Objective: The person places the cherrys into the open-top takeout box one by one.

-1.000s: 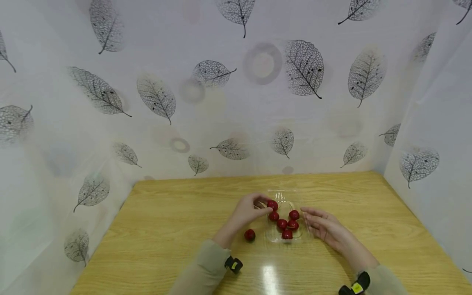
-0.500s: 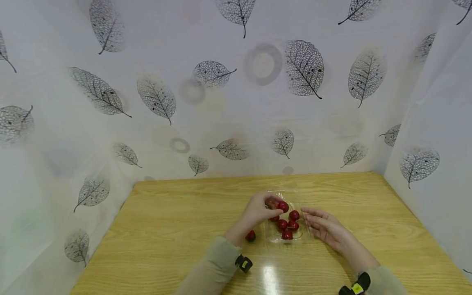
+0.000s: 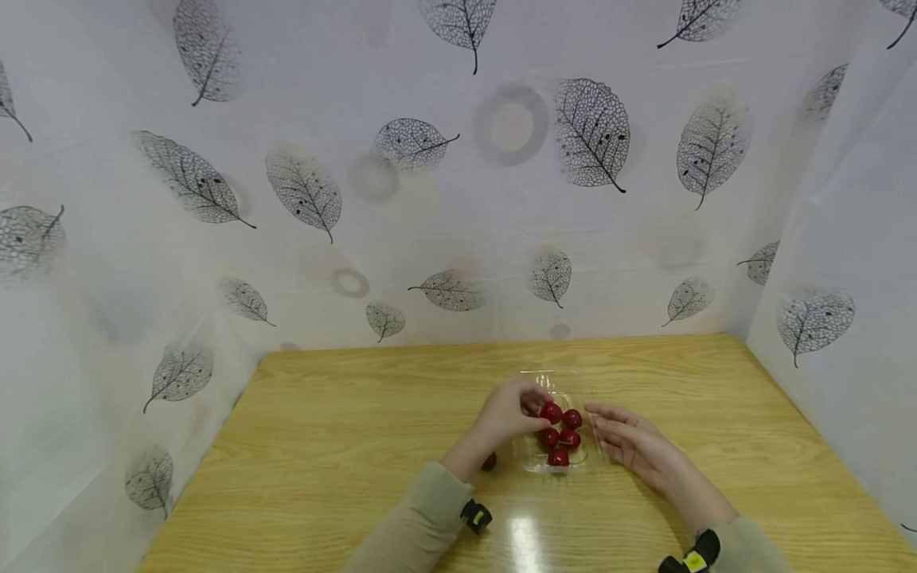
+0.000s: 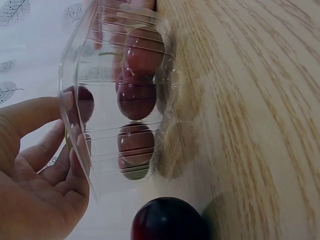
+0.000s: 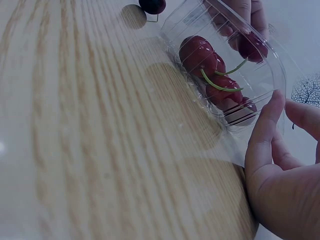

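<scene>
In the head view my left hand (image 3: 510, 415) reaches over the clear plastic box (image 3: 526, 459), with a red cherry (image 3: 551, 412) pinched between its fingers and thumb. The left wrist view has this cherry (image 4: 85, 105) just at the box's rim, a green stem by the fingers. Several cherries (image 3: 559, 457) lie inside the box, some with stems (image 5: 220, 87). At the box's right side is my right hand (image 3: 634, 442), its fingers fairly straight and the fingertips touching the rim. One dark cherry (image 4: 170, 220) rests on the table outside the box, partly behind my left wrist in the head view.
The wooden table (image 3: 344, 430) runs back to a pale sheet printed with leaves (image 3: 494, 183), which also encloses both sides. A black wrist camera (image 3: 476, 516) sits on the left sleeve, another (image 3: 691, 557) on the right.
My left hand has moved right with the pinched cherry, then lowered it a little toward the box. Its forearm now covers more of the loose cherry. The right hand stays put.
</scene>
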{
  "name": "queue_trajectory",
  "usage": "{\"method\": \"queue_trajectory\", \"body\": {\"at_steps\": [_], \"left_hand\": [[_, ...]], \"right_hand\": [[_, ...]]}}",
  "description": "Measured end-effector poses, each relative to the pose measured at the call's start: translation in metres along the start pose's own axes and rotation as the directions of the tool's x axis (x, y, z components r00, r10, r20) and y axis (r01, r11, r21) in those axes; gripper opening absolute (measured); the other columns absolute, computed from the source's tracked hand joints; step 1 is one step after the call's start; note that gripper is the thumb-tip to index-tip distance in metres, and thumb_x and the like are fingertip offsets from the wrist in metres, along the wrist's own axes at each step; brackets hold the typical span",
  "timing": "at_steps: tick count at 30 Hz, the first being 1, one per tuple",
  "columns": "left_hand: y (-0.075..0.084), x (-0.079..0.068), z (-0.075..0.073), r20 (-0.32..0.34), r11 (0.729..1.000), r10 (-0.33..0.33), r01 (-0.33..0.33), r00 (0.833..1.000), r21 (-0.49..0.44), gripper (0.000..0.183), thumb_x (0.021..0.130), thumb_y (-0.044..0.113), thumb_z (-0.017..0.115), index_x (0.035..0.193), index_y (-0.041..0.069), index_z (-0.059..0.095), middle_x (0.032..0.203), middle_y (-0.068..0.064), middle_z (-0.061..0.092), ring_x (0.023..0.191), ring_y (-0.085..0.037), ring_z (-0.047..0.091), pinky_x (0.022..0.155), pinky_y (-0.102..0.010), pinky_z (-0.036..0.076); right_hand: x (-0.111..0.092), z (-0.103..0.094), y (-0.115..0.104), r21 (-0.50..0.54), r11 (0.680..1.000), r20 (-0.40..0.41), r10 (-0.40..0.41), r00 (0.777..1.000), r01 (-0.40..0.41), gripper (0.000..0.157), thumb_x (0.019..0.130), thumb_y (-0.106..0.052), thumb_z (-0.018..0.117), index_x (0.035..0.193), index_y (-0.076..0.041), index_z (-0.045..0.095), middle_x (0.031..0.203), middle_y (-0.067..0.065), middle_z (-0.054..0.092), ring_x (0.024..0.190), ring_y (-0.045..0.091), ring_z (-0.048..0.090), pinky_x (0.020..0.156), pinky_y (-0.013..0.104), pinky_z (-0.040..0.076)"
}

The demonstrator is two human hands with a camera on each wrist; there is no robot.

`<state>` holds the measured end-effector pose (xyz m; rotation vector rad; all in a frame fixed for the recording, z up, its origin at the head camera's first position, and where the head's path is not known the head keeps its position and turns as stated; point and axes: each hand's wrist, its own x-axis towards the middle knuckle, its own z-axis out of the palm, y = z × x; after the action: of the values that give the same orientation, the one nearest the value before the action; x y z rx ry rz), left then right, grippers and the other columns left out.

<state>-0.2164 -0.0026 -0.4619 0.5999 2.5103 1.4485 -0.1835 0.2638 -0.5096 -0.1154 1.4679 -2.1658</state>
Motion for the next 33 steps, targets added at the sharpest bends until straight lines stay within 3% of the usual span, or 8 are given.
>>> {"method": "queue_trajectory", "body": {"at_steps": [15, 27, 33], "left_hand": [[-0.0044, -0.0012, 0.0038, 0.036, 0.990, 0.033, -0.037, 0.999, 0.136, 0.029, 0.082, -0.004, 0.086, 0.106, 0.009, 0.079, 0.105, -0.005, 0.077, 0.084, -0.006, 0.067, 0.076, -0.015, 0.055], [-0.0009, -0.0033, 0.0030, 0.024, 0.993, 0.032, -0.035, 0.999, 0.112, 0.027, 0.085, -0.004, 0.084, 0.110, 0.002, 0.078, 0.100, -0.009, 0.077, 0.083, -0.011, 0.066, 0.075, -0.017, 0.053], [-0.0009, -0.0032, 0.0020, 0.012, 0.997, 0.028, -0.028, 1.000, 0.076, 0.024, 0.089, 0.000, 0.082, 0.112, 0.001, 0.077, 0.109, -0.012, 0.078, 0.089, -0.015, 0.070, 0.079, -0.016, 0.055]], "right_hand": [[0.0010, -0.0012, 0.0031, 0.001, 1.000, -0.014, 0.001, 1.000, -0.001, 0.029, 0.112, -0.010, 0.052, 0.123, -0.027, 0.073, 0.120, -0.014, 0.076, 0.104, 0.001, 0.070, 0.091, 0.017, 0.059], [-0.0013, 0.0005, 0.0017, 0.004, 1.000, -0.008, -0.008, 1.000, 0.008, 0.030, 0.112, -0.010, 0.053, 0.122, -0.028, 0.073, 0.118, -0.013, 0.076, 0.104, 0.000, 0.070, 0.090, 0.017, 0.059], [-0.0013, 0.0019, 0.0005, 0.008, 1.000, -0.024, 0.003, 1.000, -0.003, 0.029, 0.111, -0.010, 0.053, 0.121, -0.028, 0.073, 0.117, -0.013, 0.076, 0.103, 0.001, 0.070, 0.089, 0.017, 0.059]]}}
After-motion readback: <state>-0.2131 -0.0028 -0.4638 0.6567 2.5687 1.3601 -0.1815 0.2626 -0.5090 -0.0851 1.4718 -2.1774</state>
